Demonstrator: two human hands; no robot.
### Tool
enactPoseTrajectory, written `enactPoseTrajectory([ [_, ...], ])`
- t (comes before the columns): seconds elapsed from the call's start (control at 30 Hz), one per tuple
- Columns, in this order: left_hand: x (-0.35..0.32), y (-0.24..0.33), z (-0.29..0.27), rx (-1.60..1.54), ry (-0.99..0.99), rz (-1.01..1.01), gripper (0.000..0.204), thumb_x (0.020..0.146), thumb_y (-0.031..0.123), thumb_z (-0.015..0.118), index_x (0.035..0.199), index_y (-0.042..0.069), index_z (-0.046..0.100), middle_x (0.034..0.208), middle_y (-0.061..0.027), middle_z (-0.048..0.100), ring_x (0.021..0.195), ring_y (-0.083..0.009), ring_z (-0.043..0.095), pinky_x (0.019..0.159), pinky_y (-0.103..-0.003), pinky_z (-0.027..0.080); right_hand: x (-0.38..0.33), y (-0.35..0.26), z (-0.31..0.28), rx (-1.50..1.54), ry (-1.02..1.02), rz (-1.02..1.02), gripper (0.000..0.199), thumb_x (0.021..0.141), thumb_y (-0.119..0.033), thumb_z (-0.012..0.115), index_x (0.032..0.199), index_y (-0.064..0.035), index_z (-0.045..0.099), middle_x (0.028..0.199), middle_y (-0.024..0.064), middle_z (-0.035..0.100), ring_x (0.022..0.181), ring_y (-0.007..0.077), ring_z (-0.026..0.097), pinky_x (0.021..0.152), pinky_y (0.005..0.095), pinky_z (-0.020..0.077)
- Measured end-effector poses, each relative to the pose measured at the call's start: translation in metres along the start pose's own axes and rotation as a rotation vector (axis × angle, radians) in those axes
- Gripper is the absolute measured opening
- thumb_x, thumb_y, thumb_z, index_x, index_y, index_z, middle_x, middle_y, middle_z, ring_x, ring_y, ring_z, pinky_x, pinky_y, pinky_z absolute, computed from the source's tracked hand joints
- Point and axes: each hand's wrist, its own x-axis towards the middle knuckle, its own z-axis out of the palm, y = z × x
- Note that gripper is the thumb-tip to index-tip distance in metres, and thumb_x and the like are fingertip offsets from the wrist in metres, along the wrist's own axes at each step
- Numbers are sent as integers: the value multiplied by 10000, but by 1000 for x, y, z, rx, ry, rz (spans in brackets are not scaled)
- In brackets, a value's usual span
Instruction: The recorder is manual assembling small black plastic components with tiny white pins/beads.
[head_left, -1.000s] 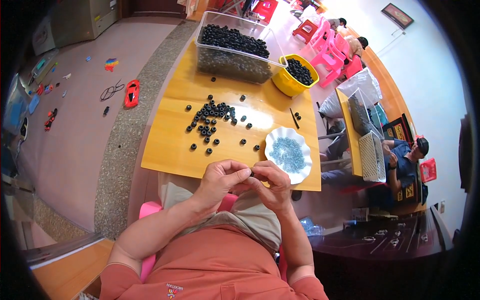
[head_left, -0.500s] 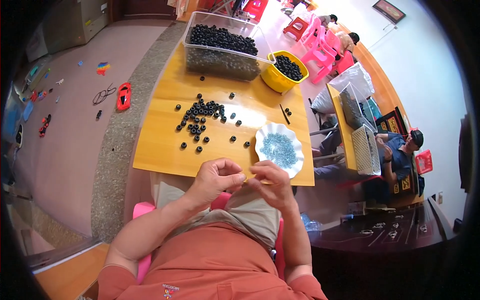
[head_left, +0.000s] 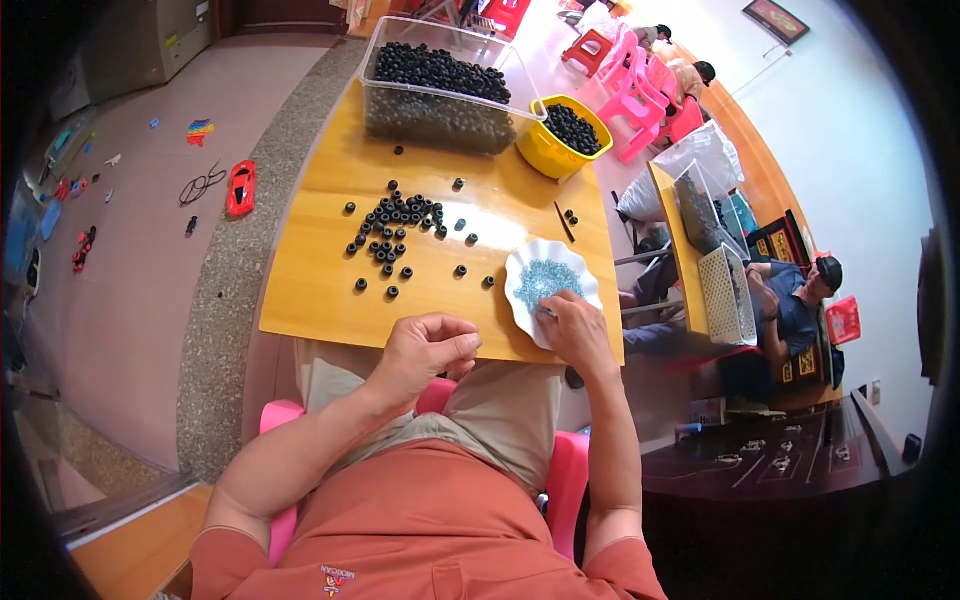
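Note:
My left hand is held over my lap at the table's near edge, thumb and forefinger pinched together; anything between them is too small to make out. With fingers drawn together, my right hand reaches into a white wavy-rimmed dish. Its fingertips touch the small, clear light-blue pieces inside, and what they pinch is hidden. Left of the dish, small black hollow round parts lie in a loose cluster on the yellow wooden table.
A clear plastic bin heaped with black parts stands at the table's far end, beside a yellow tub of similar parts. A thin black stick lies behind the dish. Another person sits at a table on the right.
My right hand has moved away from my left and forward into the white dish. My left hand stays pinched in nearly the same place.

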Motion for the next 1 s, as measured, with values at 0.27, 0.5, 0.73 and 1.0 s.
enactPoseTrajectory([
  [0.27, 0, 0, 1, 2, 8, -2, 113, 878, 72, 677, 967, 7, 655, 862, -54, 668, 762, -107, 641, 721, -249, 566, 4, 9, 11, -34, 29, -71, 117, 844, -142, 592, 836, -39, 646, 849, 156, 625, 840, 343, 613, 767, 437, 484],
  [0.5, 0, -1, 1, 4, 18, -16, 121, 876, 75, 680, 970, 4, 652, 875, -57, 667, 767, -104, 641, 724, -250, 567, 0, 14, 15, -20, 61, -134, 84, 843, -120, 591, 856, -44, 622, 820, 152, 621, 819, 339, 610, 746, 434, 486],
  [0.73, -1, -1, 1, 6, 23, -27, 125, 875, 72, 679, 976, 5, 652, 874, -54, 663, 767, -102, 638, 726, -250, 567, -2, 15, 18, -83, 40, -158, 85, 836, -91, 614, 896, -39, 643, 848, 140, 647, 840, 321, 624, 741, 414, 488],
  [1.0, -1, -3, 2, 13, 33, -25, 130, 873, 73, 681, 979, 4, 651, 882, -53, 663, 773, -103, 638, 728, -248, 567, 0, 9, 4, 69, 18, -117, 103, 821, -109, 621, 847, -28, 678, 833, 159, 669, 806, 335, 648, 746, 404, 510],
])
